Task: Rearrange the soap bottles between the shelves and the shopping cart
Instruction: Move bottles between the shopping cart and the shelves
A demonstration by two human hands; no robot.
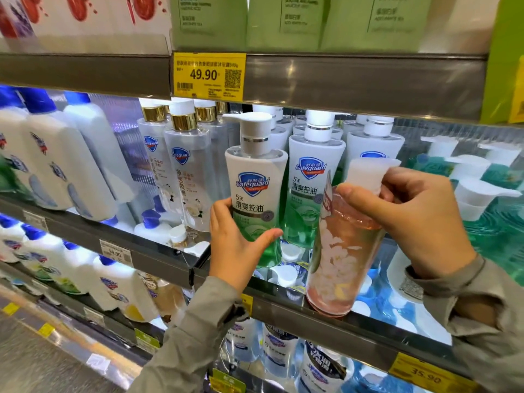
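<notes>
Left hand (235,239), straight below the yellow price tag (208,75), is curled round the lower body of a green-and-white pump bottle (255,188), thumb across the front; bottle upright at the shelf front; cannot tell if its base rests on the shelf board.

Right hand (419,219), below and far right of the tag, grips a pink clear bottle (343,259) by the neck, fingers wrapped under its white pump top (368,174); bottle slightly tilted, base level with the grey shelf rail (283,302) and in front of it.

Around: a second green bottle (309,188) below-right of the tag, between the two held bottles and set further back; the pink bottle and right hand cover most of a third one (371,143); clear bottles with gold collars (184,165) just below the tag; white bottles with blue caps (71,165) below-left; teal bottles with white pumps (482,194) far right, lower; pale green packs (255,21) on the shelf above the tag.

Writing: tag reads 49.90, QR code and barcode beside it; green bottles read Safeguard, 5天 清爽控油; gold-collar bottles also Safeguard; small tag (114,253) lower left reads 59.90; yellow tag (425,375) lower right reads 35.90.
</notes>
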